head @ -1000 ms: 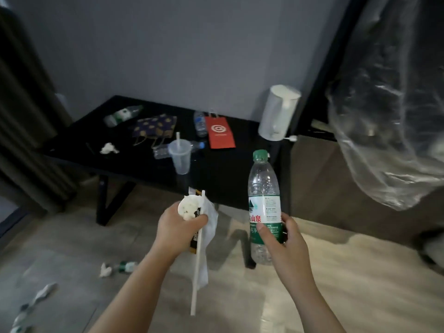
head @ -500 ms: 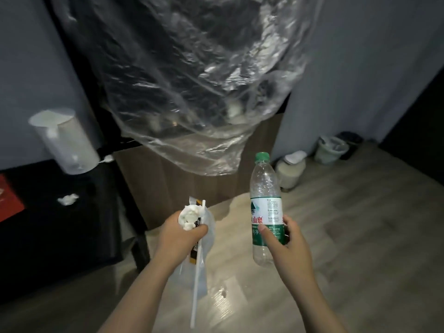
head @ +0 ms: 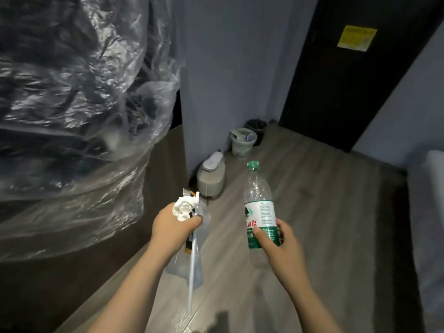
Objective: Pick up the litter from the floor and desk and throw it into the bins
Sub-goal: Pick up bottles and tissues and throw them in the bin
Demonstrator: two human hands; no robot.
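My left hand [head: 174, 226] grips a bundle of litter: a crumpled white tissue [head: 183, 208], a white straw [head: 192, 267] hanging down, a clear plastic wrapper [head: 192, 270] and a dark packet partly hidden behind the fingers. My right hand [head: 280, 243] holds an upright, empty clear water bottle [head: 259, 212] with a green cap and green-and-white label. Two bins stand in the far corner by the wall: a light one [head: 242, 144] lined with a bag and a black one [head: 256, 128] behind it.
A large clear plastic cover [head: 72, 104] over dark things hangs at the left above a brown wooden cabinet [head: 60, 272]. A grey appliance with a white lid [head: 212, 179] sits on the wood floor by the wall. A dark door [head: 355, 75] stands behind the bins; a bed edge [head: 430, 212] lies at the right.
The view has swung right, away from the black desk, past the plastic cover. The bins and door have come toward the centre. Both hands keep the same hold on their litter.
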